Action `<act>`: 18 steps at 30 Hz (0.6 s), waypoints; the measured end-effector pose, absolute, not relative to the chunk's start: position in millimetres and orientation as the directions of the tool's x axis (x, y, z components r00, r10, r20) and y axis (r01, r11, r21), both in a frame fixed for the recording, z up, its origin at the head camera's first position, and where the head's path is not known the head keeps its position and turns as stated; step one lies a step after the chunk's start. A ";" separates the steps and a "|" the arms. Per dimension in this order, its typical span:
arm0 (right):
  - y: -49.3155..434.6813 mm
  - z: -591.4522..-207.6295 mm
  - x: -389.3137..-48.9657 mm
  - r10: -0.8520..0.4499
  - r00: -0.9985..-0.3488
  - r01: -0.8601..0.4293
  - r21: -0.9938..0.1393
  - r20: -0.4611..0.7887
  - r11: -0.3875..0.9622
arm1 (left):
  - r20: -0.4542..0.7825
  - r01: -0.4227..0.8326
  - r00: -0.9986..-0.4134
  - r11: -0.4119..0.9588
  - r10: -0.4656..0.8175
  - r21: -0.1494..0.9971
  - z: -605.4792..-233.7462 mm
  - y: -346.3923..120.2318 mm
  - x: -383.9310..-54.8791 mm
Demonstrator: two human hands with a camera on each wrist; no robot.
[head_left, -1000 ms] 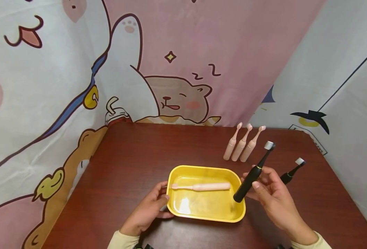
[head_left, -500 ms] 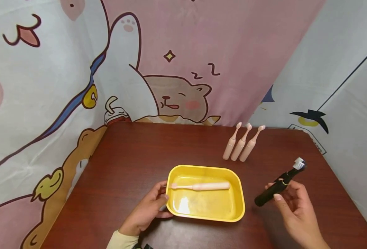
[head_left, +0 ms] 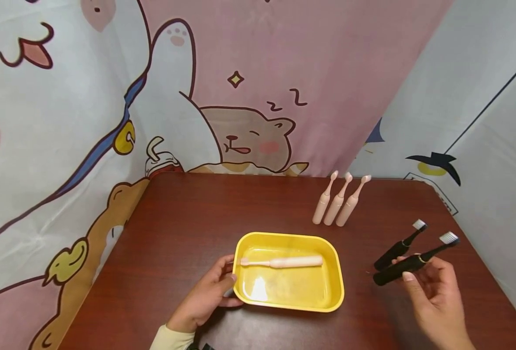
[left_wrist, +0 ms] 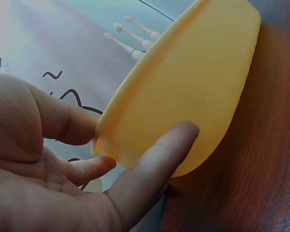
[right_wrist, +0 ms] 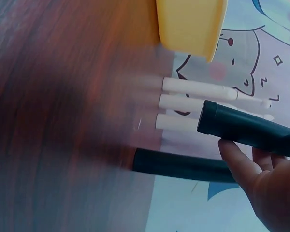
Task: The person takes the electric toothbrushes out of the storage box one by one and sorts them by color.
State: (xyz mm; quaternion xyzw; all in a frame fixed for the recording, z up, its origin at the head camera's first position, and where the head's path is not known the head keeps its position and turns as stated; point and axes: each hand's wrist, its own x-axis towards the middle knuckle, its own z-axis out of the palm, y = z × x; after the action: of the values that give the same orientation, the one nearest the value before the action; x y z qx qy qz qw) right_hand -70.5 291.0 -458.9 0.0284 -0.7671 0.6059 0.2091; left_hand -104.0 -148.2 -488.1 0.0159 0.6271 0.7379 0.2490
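Observation:
My right hand (head_left: 439,296) pinches a black electric toothbrush (head_left: 404,269) by its handle, tilted with the white bristles up to the right. Just behind it a second black electric toothbrush (head_left: 391,254) stands upright on the table, partly covered in the right wrist view. My left hand (head_left: 209,294) grips the left end of a yellow tray (head_left: 290,307), thumb and fingers on its outer wall (left_wrist: 183,92). Inside the tray lies one pink electric toothbrush (head_left: 297,262), head to the left.
Three pink electric toothbrushes (head_left: 334,210) stand in a row behind the tray's right end. The dark red-brown table (head_left: 187,218) ends at a cartoon-printed curtain (head_left: 328,58) at the back and sides.
My right hand has carried its black toothbrush from above the tray's right end rightward, to beside the other black one. My left hand and the tray stay where they were.

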 end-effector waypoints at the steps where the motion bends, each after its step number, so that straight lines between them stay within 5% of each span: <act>1: 292.2 -459.8 -70.7 0.220 -0.911 -0.296 -0.923 0.350 0.245 | -0.288 -0.347 -0.876 -0.089 0.388 0.934 -488.1 -148.1 -103.9; 14: 300.4 -475.0 -73.0 0.288 -0.875 -0.378 -0.920 0.390 0.101 | -0.289 -0.344 -0.879 -0.085 0.379 0.935 -487.1 -146.9 -102.9; 18: 301.6 -477.6 -74.3 0.337 -0.867 -0.334 -0.930 0.366 0.150 | -0.289 -0.343 -0.879 -0.081 0.379 0.936 -487.0 -146.7 -102.7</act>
State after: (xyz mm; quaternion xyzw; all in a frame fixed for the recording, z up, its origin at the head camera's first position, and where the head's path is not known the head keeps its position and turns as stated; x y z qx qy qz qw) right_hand -74.3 301.6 -477.6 -0.0011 -0.7133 0.6518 0.2577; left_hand -102.7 -146.7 -487.0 0.0142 0.6318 0.7351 0.2453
